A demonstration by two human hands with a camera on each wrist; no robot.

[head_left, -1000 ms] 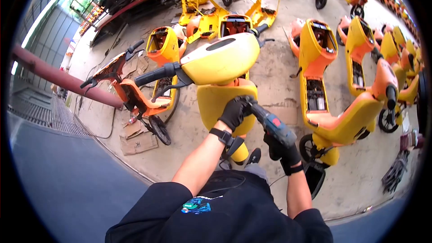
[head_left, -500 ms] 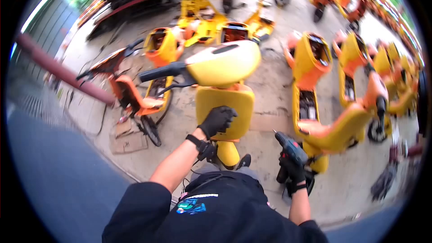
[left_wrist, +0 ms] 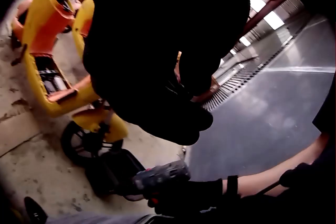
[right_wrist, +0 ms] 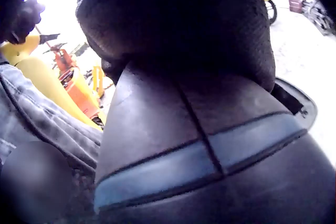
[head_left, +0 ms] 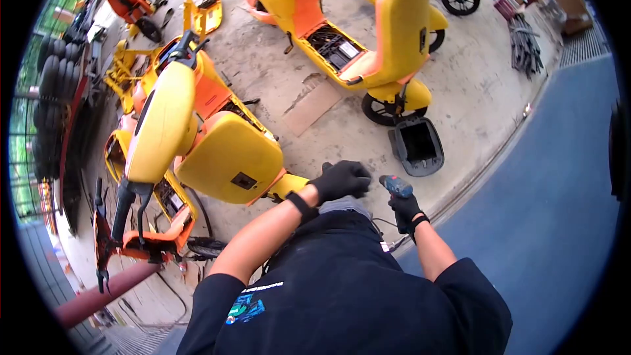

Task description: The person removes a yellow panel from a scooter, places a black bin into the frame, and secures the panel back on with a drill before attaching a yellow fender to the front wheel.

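My gloved left hand (head_left: 343,181) is in the air right of the yellow front panel (head_left: 220,154) of the nearest scooter, touching neither panel nor drill. Its fingers curl toward the thumb in the left wrist view (left_wrist: 163,61); anything small between them is too dark to tell. The right hand (head_left: 405,209) grips a blue-grey power drill (head_left: 397,187), also visible in the left wrist view (left_wrist: 163,175). In the right wrist view, the black glove (right_wrist: 178,29) is above the drill's grey-and-blue lower end (right_wrist: 205,150). A small dark square (head_left: 244,181) marks the panel.
A dark open container (head_left: 427,169) stands on the floor beyond the drill, beside the front wheel of another yellow scooter (head_left: 401,33). Flat cardboard (head_left: 312,106) lies between scooters. More scooters, yellow parts (head_left: 200,16) and stacked tires (head_left: 56,79) are farther off.
The head view has swung right, shifting the nearest scooter leftward. My left hand has come away from its front panel. The drill, once close to the left hand, moved away and stays in my right hand.
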